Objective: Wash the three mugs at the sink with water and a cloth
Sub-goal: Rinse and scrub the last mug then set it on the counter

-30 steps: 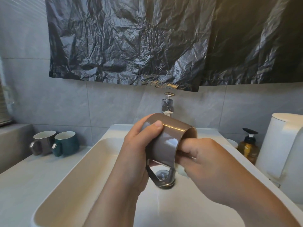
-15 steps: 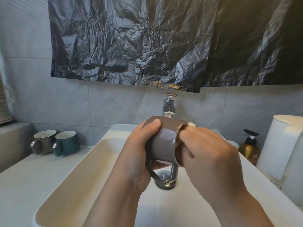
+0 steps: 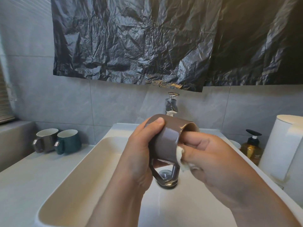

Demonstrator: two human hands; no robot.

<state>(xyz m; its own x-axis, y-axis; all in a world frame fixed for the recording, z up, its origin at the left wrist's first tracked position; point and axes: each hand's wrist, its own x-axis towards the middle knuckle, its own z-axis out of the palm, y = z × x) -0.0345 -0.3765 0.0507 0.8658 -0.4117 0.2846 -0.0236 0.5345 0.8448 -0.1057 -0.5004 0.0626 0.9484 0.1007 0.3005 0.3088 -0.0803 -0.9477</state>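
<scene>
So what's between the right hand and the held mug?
A pale cloth, pressed by the right hand against the rim of the held mug, in the head view.

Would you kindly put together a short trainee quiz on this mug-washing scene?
1. True or false: the left hand grips the glossy taupe ceramic mug on its side above the white rectangular sink.
2. Where do the dark grey ceramic mug and the teal ceramic mug stand? A in the sink; B on the pale counter left of it; C on the floor.
3. Fill in: the right hand holds a pale ____ at the held mug's mouth.
Key: 1 true; 2 B; 3 cloth.
</scene>
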